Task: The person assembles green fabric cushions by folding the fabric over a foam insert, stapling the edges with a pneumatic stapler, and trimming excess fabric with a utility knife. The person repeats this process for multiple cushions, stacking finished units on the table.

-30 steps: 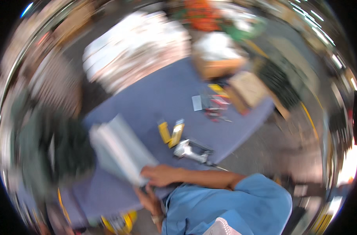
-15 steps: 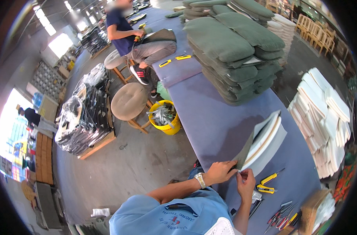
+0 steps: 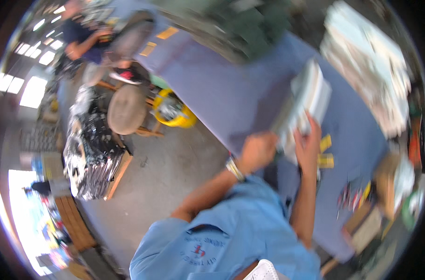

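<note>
A pale grey-green cushion piece (image 3: 307, 95) lies on the long blue-purple table (image 3: 226, 93). My left hand (image 3: 257, 150) grips its near left corner. My right hand (image 3: 308, 142) presses on its near edge, fingers spread over the fabric. Both forearms come up from my light blue shirt at the bottom. The frame is blurred by motion.
A stack of white pieces (image 3: 371, 60) lies at the table's right. Yellow tools (image 3: 325, 151) and small hand tools (image 3: 355, 196) sit near my right arm. A yellow bucket (image 3: 175, 112) and round stool (image 3: 127, 108) stand left of the table. Another person (image 3: 84, 37) sits at the far left.
The view has swung right and tilted. Both hands stay on the cushion piece, which now lies flatter and further up the table; my right hand has moved onto its edge.
</note>
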{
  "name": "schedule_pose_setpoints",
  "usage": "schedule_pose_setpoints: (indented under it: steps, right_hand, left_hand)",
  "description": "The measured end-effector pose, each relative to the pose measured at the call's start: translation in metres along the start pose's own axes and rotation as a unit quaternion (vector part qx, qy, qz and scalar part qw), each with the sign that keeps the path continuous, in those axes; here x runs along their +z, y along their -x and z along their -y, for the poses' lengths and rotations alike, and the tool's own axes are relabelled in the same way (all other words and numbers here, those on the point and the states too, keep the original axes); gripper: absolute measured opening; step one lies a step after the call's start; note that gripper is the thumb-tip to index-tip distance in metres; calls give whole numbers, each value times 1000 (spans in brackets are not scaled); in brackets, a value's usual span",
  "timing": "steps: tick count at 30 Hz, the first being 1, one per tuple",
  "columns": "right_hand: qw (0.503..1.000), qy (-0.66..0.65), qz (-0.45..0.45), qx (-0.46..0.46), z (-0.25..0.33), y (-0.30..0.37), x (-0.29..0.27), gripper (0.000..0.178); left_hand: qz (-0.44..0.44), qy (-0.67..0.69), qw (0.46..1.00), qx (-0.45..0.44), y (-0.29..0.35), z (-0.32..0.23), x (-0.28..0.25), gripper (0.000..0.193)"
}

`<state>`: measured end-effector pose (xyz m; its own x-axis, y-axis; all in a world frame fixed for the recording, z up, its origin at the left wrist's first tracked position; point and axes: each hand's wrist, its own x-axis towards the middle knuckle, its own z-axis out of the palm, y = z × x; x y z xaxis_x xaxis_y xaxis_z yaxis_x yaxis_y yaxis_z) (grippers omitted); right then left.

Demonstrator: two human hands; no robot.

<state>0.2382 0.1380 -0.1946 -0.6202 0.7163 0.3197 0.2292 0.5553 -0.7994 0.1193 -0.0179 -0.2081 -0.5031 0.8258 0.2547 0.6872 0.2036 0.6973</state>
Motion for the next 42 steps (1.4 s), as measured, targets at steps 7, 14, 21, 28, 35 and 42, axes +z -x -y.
schedule_pose_setpoints:
  steps: [7, 14, 21, 28, 35, 42]
  right_hand:
    - [1000, 1, 27, -7, -11, -12, 18, 42]
    - [999, 2, -34, -16, -18, 1, 38, 45]
    - [997, 40, -60, -38, -27, 4, 45, 45]
    - [998, -16, -5, 52, -23, 6, 26, 48]
    - [974, -209, -23, 83, -51, 24, 3, 47]
    - [956, 180, 99, 209, -152, 73, -73, 42]
  left_hand:
    - [28, 178, 954, -239, 11, 20, -2, 37]
    - [-66, 303, 929, -203, 21, -5, -22, 26]
    - [10, 34, 998, 49, 15, -13, -31, 40]
    - [90, 69, 992, -57, -2, -19, -25, 14]
    - [155, 111, 971, -148, -16, -7, -29, 19]
    - [129, 165, 970, -125, -14, 3, -23, 20]
